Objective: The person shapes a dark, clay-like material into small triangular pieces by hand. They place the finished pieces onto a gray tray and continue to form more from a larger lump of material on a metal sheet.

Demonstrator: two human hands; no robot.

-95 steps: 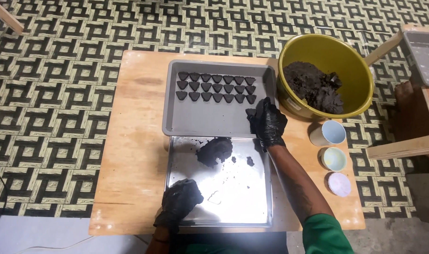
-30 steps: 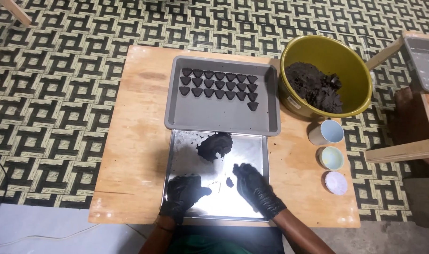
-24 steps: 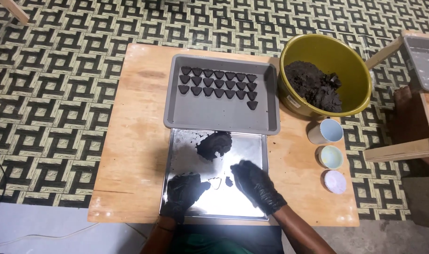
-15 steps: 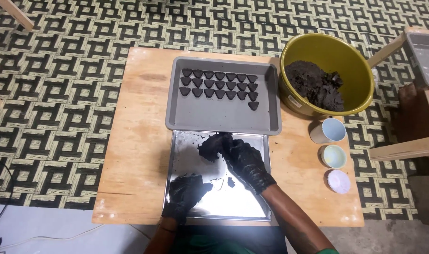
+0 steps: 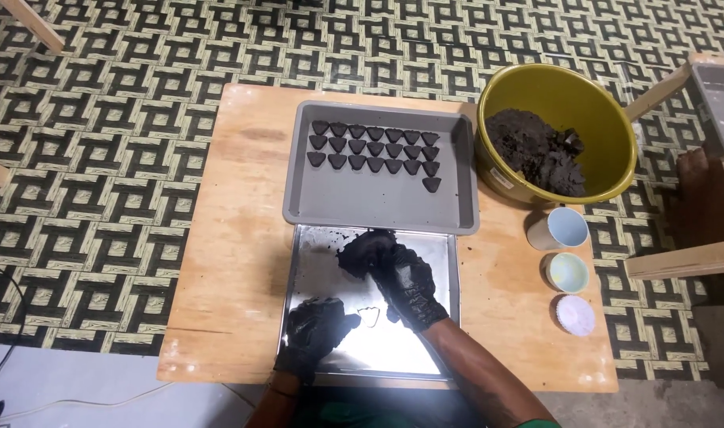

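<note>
Head view: two black-gloved hands over a shiny metal tray (image 5: pixel 314 261) on the desk (image 5: pixel 227 269).

We see the right hand (image 5: pixel 406 281) reaching up to the dark lump (image 5: pixel 362 252) at the tray's top middle, fingers curled onto it. The left hand (image 5: pixel 314 333) rests at the tray's lower left, fingers pressed together beside a small wire-like cutter (image 5: pixel 370 315); whether it touches the cutter, we cannot tell. Above sits a grey tray (image 5: pixel 378 202) with rows of dark triangular pieces (image 5: pixel 375 148). To the right, a yellow bowl (image 5: pixel 608 119) holds more dark mix (image 5: pixel 536 150); three small cups (image 5: pixel 566 272) line up below it. Patterned floor (image 5: pixel 100 158) all round.
</note>
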